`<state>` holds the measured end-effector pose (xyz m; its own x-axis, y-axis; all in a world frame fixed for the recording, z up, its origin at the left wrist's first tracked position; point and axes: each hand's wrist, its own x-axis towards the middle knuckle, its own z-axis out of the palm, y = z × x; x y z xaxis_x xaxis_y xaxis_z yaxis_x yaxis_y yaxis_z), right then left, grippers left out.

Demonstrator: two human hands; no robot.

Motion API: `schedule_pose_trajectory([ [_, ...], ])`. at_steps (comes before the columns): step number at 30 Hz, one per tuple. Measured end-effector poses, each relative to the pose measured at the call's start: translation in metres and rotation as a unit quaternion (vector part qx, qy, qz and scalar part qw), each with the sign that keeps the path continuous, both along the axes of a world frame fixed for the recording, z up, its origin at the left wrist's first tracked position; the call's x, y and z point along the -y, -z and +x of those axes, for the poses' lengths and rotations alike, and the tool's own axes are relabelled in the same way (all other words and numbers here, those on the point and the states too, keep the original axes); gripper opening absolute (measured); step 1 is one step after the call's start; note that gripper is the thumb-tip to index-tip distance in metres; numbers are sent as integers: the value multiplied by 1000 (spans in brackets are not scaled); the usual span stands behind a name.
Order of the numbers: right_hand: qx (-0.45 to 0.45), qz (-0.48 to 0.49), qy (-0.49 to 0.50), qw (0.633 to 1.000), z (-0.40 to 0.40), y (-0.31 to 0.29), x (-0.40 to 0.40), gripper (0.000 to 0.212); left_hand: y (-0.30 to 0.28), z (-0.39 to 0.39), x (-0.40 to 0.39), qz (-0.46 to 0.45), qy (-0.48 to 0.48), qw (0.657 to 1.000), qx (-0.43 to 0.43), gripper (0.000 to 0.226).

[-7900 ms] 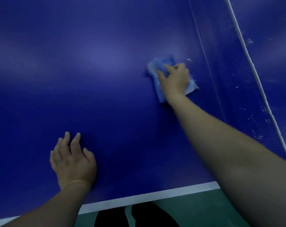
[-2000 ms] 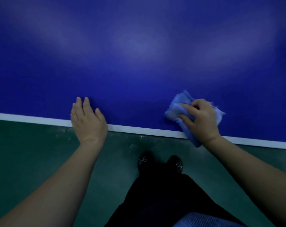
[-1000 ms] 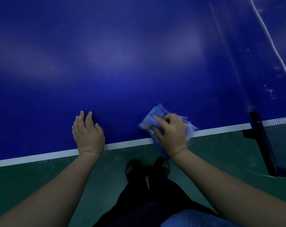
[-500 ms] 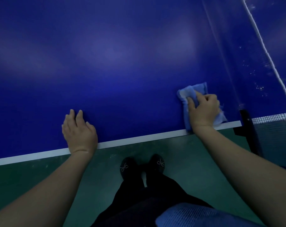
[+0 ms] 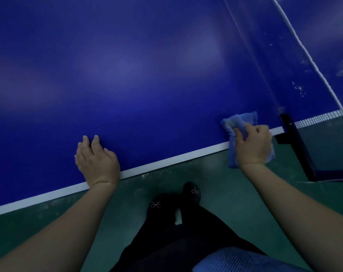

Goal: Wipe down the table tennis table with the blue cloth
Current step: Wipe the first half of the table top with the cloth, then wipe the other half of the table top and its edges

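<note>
Cloth point(image 5: 237, 122) now nearer net post point(image 5: 293, 134)

Crumpled blue cloth point(image 5: 237, 122) at the dark blue table tennis table point(image 5: 127, 75) white near edge, partly overhanging

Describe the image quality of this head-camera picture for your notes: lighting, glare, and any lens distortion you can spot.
Head view: dim, bluish lighting overall; soft pale glare patches sit on the table tennis table; wide-angle bending tilts the white edge line and curves the net cord; the blue cloth under the right hand looks slightly soft; the left hand is fairly clear.
</note>
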<state>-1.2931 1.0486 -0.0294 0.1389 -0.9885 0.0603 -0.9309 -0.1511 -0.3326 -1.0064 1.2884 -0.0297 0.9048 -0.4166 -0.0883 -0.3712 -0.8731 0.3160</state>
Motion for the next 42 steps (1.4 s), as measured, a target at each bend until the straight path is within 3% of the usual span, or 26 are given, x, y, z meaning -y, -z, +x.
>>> schedule_pose_trajectory([
  [5,13,22,109,994,-33,0,-34,22,-7,1,0,-15,52,998,-21,45],
  [10,72,43,172,981,-68,-12,-96,27,-21,-12,5,-43,175,982,-61,44],
  [14,131,60,168,975,-89,-27,-137,19,-37,-29,19,-57,307,943,-119,42],
  [18,207,62,230,949,-107,-45,-169,22,-49,-50,24,-32,426,888,-169,40],
  [22,243,52,250,936,-135,-65,-192,11,-61,-84,23,-15,481,850,-216,33],
  [30,271,59,261,925,-242,-90,-233,7,-71,-199,21,134,556,774,-273,30],
  [36,288,23,309,906,-363,-108,-259,4,-81,-319,19,134,587,752,-270,27],
  [42,303,-5,334,893,-465,-120,-274,15,-99,-432,31,90,614,735,-275,28],
])
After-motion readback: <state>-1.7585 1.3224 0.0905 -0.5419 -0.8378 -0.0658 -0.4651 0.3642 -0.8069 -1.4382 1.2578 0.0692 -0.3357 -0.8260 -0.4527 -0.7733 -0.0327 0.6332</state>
